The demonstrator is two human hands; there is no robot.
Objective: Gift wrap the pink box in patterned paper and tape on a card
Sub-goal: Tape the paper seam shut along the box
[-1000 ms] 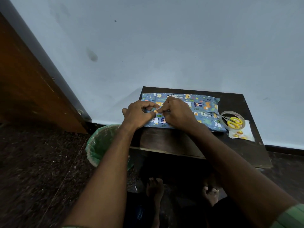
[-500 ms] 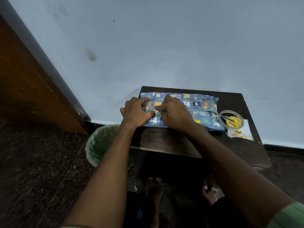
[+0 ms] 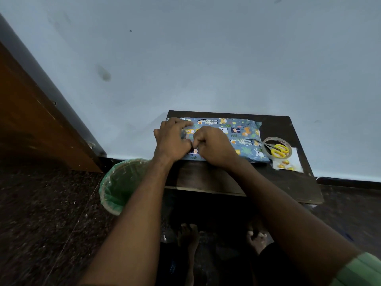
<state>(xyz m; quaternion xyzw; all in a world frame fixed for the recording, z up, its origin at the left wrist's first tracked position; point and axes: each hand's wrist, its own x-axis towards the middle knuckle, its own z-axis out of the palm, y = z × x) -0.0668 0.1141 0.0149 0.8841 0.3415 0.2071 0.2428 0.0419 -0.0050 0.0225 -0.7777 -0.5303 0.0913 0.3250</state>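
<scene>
The box, wrapped in blue patterned paper with cartoon animals, lies flat on a small dark table; none of the pink box shows. My left hand lies over the package's left end, fingers bent across the top and thumb at the front. My right hand is curled beside it, and its thumb and fingers pinch the paper at the front seam. The two thumbs touch. A card printed with yellow fruit lies at the right.
A clear tape roll sits right of the package, partly on the card, with yellow-handled scissors lying inside it. A bin lined with a green bag stands left of the table. A wooden door is further left, the wall behind.
Both hands have dropped from the top of the package toward its front edge. The left fingers have spread over the left end. The package has not moved.
</scene>
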